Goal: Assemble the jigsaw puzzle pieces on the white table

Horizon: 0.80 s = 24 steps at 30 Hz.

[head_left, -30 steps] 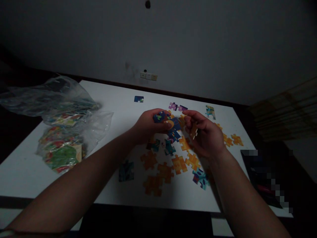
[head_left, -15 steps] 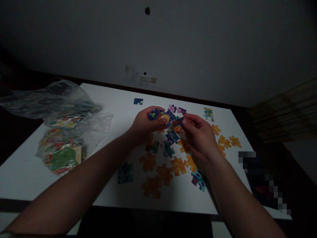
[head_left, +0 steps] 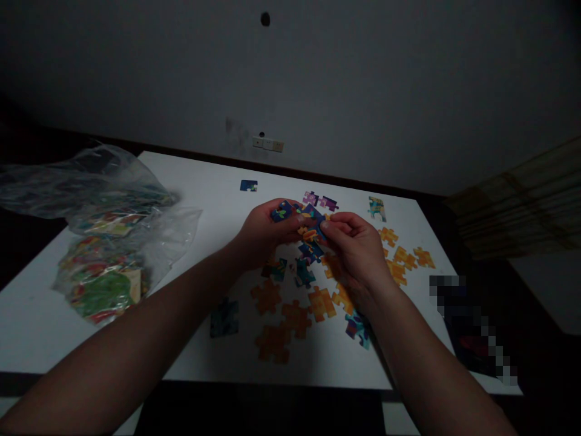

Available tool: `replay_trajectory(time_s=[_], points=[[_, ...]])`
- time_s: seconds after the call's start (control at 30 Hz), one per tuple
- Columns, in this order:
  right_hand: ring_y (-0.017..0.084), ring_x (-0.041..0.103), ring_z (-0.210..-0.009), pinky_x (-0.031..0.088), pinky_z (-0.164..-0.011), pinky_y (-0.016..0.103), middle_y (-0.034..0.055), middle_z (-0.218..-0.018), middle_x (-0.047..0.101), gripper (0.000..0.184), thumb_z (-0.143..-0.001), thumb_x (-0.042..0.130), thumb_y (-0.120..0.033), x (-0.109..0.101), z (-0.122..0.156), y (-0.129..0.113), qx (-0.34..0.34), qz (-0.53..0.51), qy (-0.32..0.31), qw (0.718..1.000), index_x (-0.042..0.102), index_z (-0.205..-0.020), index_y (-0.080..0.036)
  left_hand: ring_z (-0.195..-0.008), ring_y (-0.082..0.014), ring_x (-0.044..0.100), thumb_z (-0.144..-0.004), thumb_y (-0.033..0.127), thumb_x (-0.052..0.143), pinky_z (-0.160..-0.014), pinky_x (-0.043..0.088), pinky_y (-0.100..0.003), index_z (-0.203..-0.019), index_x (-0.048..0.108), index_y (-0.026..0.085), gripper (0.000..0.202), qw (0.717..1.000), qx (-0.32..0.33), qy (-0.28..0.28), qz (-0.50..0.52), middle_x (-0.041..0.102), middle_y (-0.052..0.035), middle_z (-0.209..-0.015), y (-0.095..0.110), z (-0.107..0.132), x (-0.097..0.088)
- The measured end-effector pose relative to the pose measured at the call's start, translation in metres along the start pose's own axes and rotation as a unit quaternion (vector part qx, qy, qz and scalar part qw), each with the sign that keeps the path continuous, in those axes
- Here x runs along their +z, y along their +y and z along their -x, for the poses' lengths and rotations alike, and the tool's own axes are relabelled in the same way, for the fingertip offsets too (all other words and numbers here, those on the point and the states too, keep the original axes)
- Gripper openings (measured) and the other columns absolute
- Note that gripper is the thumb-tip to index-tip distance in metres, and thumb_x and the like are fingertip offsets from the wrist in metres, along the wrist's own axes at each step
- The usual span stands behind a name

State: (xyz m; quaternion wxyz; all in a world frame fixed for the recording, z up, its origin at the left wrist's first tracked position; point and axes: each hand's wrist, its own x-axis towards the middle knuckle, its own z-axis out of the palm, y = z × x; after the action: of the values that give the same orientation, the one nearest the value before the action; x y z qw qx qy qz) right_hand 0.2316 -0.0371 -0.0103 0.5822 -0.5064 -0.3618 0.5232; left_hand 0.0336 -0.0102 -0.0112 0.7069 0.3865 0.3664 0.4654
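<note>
My left hand (head_left: 270, 230) is closed around several dark blue puzzle pieces (head_left: 282, 211), its thumb pressing on top of them. Close against these, my right hand (head_left: 356, 242) pinches a blue and orange puzzle piece (head_left: 312, 233) between thumb and fingers. The pieces in the two hands overlap, and I cannot tell whether they interlock. Just under the hands lie a dark blue piece (head_left: 311, 252) and a teal piece (head_left: 302, 272). Orange pieces (head_left: 296, 318) are spread nearer to me on the white table.
Clear plastic bags (head_left: 106, 266) with more colourful pieces sit on the left of the white table (head_left: 190, 357). Purple pieces (head_left: 327, 203), a blue corner piece (head_left: 249, 185) and a yellow-teal piece (head_left: 376, 208) lie toward the back. More orange pieces (head_left: 406, 258) are at right.
My right hand has moved left, bringing its puzzle piece up against those in my left hand. The whole view has shifted slightly.
</note>
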Motion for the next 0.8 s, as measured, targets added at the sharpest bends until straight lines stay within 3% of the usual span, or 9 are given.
replay_trajectory(time_s=[0.47,0.6,0.7,0.8], points=[[0.016,0.073,-0.064,0.064,-0.065,0.030,-0.0019,-0.076,0.079,0.049,-0.060,0.111,-0.040,0.001,0.001,-0.001,0.005,0.022,-0.020,1.000,0.081,-0.096,-0.025,-0.108,-0.0261,0.084,-0.078,0.037,0.097,-0.099,0.070,-0.040,-0.109,0.074,0.021,0.042,1.000,0.003,-0.025,-0.004,0.086,-0.0116,-0.116,-0.002,0.000,0.000],[0.021,0.078,-0.078,0.066,-0.072,0.036,0.0015,-0.090,0.084,0.038,-0.069,0.104,-0.039,-0.007,-0.004,-0.010,-0.020,0.054,-0.013,0.998,0.083,-0.099,-0.027,-0.099,-0.0240,0.083,-0.079,0.040,0.094,-0.091,0.070,-0.039,-0.111,0.076,0.020,0.042,0.997,0.022,0.003,-0.072,0.085,-0.0099,-0.111,0.000,-0.005,-0.011],[0.026,0.082,-0.092,0.067,-0.079,0.040,0.0032,-0.105,0.086,0.025,-0.077,0.090,-0.035,-0.020,-0.013,-0.021,-0.075,0.069,0.046,0.994,0.080,-0.099,-0.030,-0.088,-0.0234,0.078,-0.079,0.042,0.093,-0.082,0.067,-0.039,-0.107,0.080,0.020,0.038,0.964,0.086,0.070,-0.242,0.082,-0.0062,-0.097,0.006,-0.015,-0.030],[0.026,0.080,-0.087,0.063,-0.076,0.040,0.0033,-0.098,0.084,0.016,-0.083,0.076,-0.033,-0.037,-0.021,-0.031,-0.132,0.139,0.084,0.978,0.074,-0.099,-0.030,-0.087,-0.0251,0.074,-0.081,0.040,0.087,-0.080,0.063,-0.040,-0.098,0.081,0.020,0.027,0.904,0.126,0.132,-0.387,0.080,-0.0054,-0.091,0.011,-0.023,-0.047]])
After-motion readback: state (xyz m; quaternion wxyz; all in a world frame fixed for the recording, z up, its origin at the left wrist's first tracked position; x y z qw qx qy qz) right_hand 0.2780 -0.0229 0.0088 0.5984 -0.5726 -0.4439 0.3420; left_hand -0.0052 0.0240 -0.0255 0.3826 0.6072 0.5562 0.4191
